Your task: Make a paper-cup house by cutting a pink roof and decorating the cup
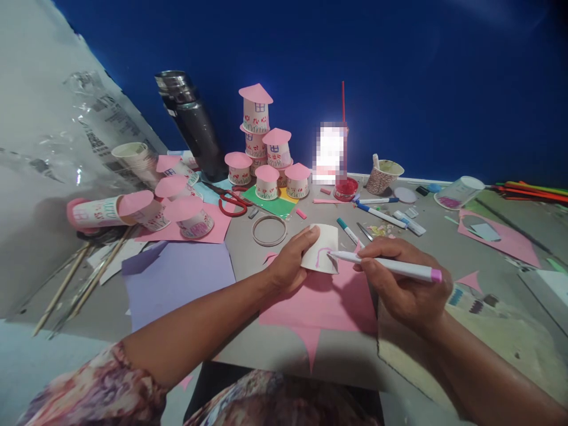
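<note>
1. Left fingers (pixel 306 238) clamped on white cup (pixel 321 242); right fingers (pixel 387 248) clamped on marker (pixel 402 268), tip at the cup wall.
2. Cup's over the pink sheet (pixel 319 310). Likely light, thin paper; would dent if squeezed. Hold by stiffer rim or base.
3. Marker: probably light, stiff, slick; pinch near tip.

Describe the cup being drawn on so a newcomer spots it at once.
Below the blue wall, find the nearest pink sheet. Above it, the left hand holds the cup. Unlike the pink-roofed cups behind, it's roofless, with just a pink outline showing.
</note>
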Motion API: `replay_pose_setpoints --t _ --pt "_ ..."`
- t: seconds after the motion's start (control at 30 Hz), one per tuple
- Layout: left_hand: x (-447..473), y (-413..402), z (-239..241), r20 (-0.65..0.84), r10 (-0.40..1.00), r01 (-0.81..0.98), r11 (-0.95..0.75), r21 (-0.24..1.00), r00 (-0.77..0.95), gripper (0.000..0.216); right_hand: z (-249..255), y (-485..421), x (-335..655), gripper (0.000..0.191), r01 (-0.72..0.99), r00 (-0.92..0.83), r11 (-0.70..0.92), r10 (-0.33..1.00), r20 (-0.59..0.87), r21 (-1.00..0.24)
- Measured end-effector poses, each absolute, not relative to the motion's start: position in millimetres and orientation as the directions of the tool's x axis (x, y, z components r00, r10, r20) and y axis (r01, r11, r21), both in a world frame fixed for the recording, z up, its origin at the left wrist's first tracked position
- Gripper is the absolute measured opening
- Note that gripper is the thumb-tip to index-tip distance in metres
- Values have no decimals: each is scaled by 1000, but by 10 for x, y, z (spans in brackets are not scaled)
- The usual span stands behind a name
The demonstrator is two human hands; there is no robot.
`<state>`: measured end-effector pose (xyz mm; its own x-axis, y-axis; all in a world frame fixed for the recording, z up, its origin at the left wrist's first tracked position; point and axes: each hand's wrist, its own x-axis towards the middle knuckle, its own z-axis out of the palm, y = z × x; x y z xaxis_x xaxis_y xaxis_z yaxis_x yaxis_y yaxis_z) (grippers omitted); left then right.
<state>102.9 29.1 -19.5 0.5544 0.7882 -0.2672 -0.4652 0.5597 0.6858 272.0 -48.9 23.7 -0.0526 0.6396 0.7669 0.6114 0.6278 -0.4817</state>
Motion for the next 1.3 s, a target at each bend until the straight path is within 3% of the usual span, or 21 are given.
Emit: replay_pose_setpoints --t 0.17,0.43,0.6,0.77,1.2,1.3 --pt "1031 275 -201 -202 798 -453 508 733 568 47 223 -464 2691 10 584 -112 700 570 814 -411" --pt "1023 275 -182 -196 824 -447 469 762 531 46 269 -473 2687 12 548 -212 708 633 745 -446" --pt "1019 271 -188 -208 821 -444 479 757 532 50 255 -467 2684 13 598 -144 683 606 782 -419" --pt "1023 270 -194 -210 830 -435 466 770 517 50 247 -460 2676 12 549 -176 697 635 752 -461" --pt "1007 277 -198 -196 818 -476 489 731 540 47 290 -462 2693 9 590 -56 637 646 761 -497" --pt "1004 282 -196 -232 815 -471 512 718 531 42 313 -462 2698 12 547 -120 666 663 739 -508"
